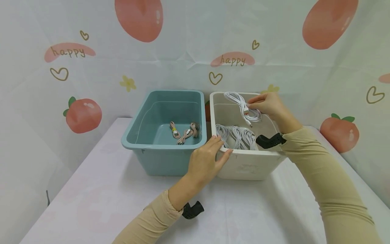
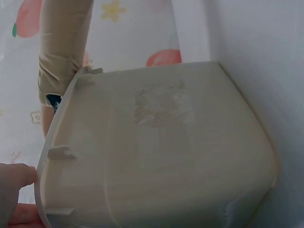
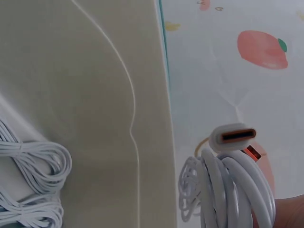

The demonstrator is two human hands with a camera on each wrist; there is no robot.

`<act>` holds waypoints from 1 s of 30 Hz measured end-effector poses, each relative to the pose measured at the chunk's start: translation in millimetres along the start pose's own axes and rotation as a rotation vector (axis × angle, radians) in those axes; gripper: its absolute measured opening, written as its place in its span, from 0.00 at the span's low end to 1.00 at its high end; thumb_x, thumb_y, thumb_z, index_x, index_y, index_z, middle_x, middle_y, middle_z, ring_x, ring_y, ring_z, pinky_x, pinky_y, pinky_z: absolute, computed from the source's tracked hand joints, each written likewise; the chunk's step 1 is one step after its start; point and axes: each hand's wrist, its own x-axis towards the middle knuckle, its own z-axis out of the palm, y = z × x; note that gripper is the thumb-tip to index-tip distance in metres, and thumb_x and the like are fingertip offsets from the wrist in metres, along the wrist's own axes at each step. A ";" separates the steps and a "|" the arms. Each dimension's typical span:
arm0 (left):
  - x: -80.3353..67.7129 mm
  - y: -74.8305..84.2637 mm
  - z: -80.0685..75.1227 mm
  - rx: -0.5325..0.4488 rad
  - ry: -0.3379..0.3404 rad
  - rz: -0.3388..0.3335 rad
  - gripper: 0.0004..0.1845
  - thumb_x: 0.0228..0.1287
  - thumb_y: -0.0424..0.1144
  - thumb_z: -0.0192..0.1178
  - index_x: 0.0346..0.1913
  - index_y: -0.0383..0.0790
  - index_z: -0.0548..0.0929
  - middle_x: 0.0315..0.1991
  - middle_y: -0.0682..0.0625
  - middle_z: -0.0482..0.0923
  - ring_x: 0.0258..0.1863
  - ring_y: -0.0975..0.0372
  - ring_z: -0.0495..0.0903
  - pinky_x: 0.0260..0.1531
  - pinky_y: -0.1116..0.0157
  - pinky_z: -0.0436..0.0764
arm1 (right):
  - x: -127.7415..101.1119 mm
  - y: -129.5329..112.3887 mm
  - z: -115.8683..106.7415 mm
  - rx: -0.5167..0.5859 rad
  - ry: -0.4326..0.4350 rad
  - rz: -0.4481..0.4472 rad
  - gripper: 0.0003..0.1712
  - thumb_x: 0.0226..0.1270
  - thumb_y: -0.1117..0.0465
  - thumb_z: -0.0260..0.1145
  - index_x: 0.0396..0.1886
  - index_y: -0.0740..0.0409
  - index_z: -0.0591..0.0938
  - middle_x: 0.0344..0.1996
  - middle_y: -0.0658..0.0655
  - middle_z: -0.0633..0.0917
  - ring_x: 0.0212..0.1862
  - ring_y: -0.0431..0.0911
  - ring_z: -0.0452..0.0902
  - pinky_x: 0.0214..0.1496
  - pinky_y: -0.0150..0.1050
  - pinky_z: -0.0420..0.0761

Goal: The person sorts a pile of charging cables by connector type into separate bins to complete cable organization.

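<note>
White cable bundle (image 1: 246, 107) hangs in the right hand (image 1: 268, 104), pinched between thumb and fingers above the back half of the white bin (image 1: 250, 166). In the right wrist view the bundle's orange-lined plug (image 3: 235, 136) sticks out past the coiled strands, outside the white bin's rim. More coiled white cables (image 1: 236, 136) lie on the floor of the white bin, toward its front wall. The left hand (image 1: 207, 161) grips the front left corner of the white bin, fingers curled over the rim and thumb against the outer wall. Touching the white bin on its left stands a teal bin (image 1: 166, 132) with a few pinkish cables (image 1: 184, 131) on its floor. Both bins stand on the pale desk (image 1: 100, 200), with a peach-printed backdrop (image 1: 82, 115) behind the white bin.
</note>
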 end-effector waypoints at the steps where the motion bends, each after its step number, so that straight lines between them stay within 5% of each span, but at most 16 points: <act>1: 0.0 0.1 0.1 0.000 0.001 0.001 0.19 0.61 0.48 0.60 0.45 0.37 0.85 0.50 0.46 0.83 0.53 0.57 0.81 0.44 0.62 0.84 | 0.5 -0.1 0.8 -0.005 0.004 0.006 0.23 0.59 0.64 0.66 0.52 0.74 0.77 0.17 0.32 0.80 0.25 0.25 0.75 0.30 0.22 0.76; 9: -0.2 0.3 0.3 0.008 0.009 0.011 0.18 0.61 0.49 0.60 0.45 0.37 0.85 0.49 0.45 0.83 0.53 0.57 0.81 0.42 0.62 0.84 | 3.1 -1.2 8.2 -0.081 -0.032 0.065 0.24 0.60 0.61 0.65 0.53 0.71 0.77 0.21 0.38 0.82 0.25 0.28 0.74 0.30 0.24 0.76; 13: 0.3 0.3 -0.3 0.014 0.012 0.012 0.19 0.61 0.49 0.60 0.45 0.37 0.85 0.49 0.45 0.83 0.53 0.57 0.81 0.42 0.62 0.84 | 5.6 0.4 10.0 -0.132 -0.147 0.072 0.27 0.64 0.58 0.62 0.58 0.71 0.73 0.39 0.57 0.87 0.29 0.31 0.76 0.36 0.27 0.82; 18: 0.2 0.8 -1.3 0.018 0.003 0.009 0.19 0.61 0.49 0.60 0.45 0.37 0.85 0.49 0.45 0.83 0.53 0.57 0.81 0.42 0.62 0.84 | 6.6 2.7 10.0 -0.132 -0.238 0.092 0.28 0.67 0.56 0.59 0.61 0.70 0.70 0.57 0.70 0.76 0.34 0.33 0.78 0.45 0.34 0.84; 24: 0.5 0.8 -1.3 0.024 0.014 0.015 0.19 0.60 0.49 0.61 0.45 0.37 0.85 0.49 0.45 0.83 0.53 0.57 0.81 0.42 0.63 0.84 | 5.3 0.7 8.2 -0.055 -0.250 0.099 0.30 0.68 0.55 0.58 0.64 0.70 0.67 0.57 0.67 0.77 0.33 0.31 0.79 0.43 0.30 0.83; 30: 0.2 0.7 -1.1 0.023 0.021 0.016 0.19 0.60 0.49 0.61 0.44 0.37 0.85 0.48 0.45 0.84 0.52 0.57 0.81 0.43 0.62 0.84 | 1.0 -6.8 2.2 0.066 -0.243 0.085 0.32 0.69 0.55 0.56 0.65 0.71 0.64 0.35 0.45 0.84 0.31 0.28 0.80 0.38 0.24 0.82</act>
